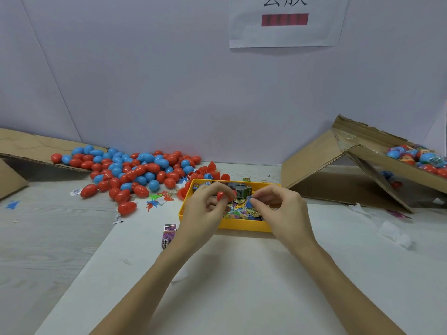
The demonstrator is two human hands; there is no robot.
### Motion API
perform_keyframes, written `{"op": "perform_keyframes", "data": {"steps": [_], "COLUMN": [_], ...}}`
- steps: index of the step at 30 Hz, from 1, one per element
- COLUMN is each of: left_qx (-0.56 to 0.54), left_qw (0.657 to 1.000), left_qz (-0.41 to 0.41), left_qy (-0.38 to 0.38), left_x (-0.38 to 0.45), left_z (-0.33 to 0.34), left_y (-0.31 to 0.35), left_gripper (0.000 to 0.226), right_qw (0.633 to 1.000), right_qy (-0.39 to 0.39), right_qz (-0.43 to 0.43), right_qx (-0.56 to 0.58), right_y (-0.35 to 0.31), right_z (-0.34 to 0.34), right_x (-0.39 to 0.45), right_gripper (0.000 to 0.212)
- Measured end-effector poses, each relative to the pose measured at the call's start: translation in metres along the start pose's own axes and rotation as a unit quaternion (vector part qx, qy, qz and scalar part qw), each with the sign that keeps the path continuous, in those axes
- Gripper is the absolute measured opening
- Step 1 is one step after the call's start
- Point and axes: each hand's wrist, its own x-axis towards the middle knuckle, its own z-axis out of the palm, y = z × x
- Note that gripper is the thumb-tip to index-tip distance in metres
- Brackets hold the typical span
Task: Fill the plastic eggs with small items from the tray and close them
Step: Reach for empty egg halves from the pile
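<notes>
Holding a red egg [223,196] in the left hand [205,209] over the yellow tray [244,225], pinching a blue item [249,201] in the right hand [278,209]; filled eggs [416,158] boxed right, a big pile [135,169] unfilled on the counter [242,274]

Makeshift packing workstation: white table [242,274], cardboard boxes [343,175], heaped plastic eggs [135,170], paper sign [284,22] on plain wall.

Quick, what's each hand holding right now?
Left hand: holds a red egg half.
Right hand: pinches a small blue item.
</notes>
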Motion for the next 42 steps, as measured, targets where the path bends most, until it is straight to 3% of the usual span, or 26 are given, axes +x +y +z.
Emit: {"op": "perform_keyframes", "data": {"steps": [6,16,19,21,25,31,37,42], "left_qx": [-0.003,-0.168,-0.143,-0.056,0.035,0.015,-0.004,0.012], "left_qw": [0.999,0.98,0.985,0.997,0.999,0.999,1.0,1.0], "left_qz": [-0.035,-0.097,-0.095,-0.049,0.019,0.017,0.008,-0.004], "left_qy": [-0.008,-0.037,-0.017,-0.006,-0.017,-0.038,-0.029,-0.024], "left_x": [-0.005,-0.002,0.0,0.002,0.001,0.0,0.0,0.0], "left_z": [0.007,0.001,-0.003,-0.005,-0.005,-0.003,-0.004,-0.002], "left_y": [0.006,0.007,0.006,0.005,0.004,0.005,0.005,0.006], "left_gripper": [0.015,0.017,0.013,0.01,0.008,0.01,0.011,0.017], "right_qw": [0.997,0.979,0.986,0.993,0.995,0.994,0.972,0.981], "right_qy": [0.012,-0.014,0.01,0.013,-0.053,-0.048,-0.033,-0.107], "right_qz": [-0.082,-0.199,-0.165,-0.107,-0.034,0.017,0.119,0.08], "right_qx": [0.007,-0.048,0.008,0.044,0.073,0.1,0.2,0.14], "right_y": [-0.012,-0.02,-0.02,-0.019,-0.014,-0.01,-0.006,-0.009], "right_z": [0.004,0.011,0.01,0.009,0.008,0.01,0.003,0.001], "right_x": [-0.005,-0.013,-0.012,-0.008,-0.004,-0.003,0.0,0.0], "right_gripper": [0.01,0.029,0.034,0.033,0.032,0.006,0.008,0.005]}}
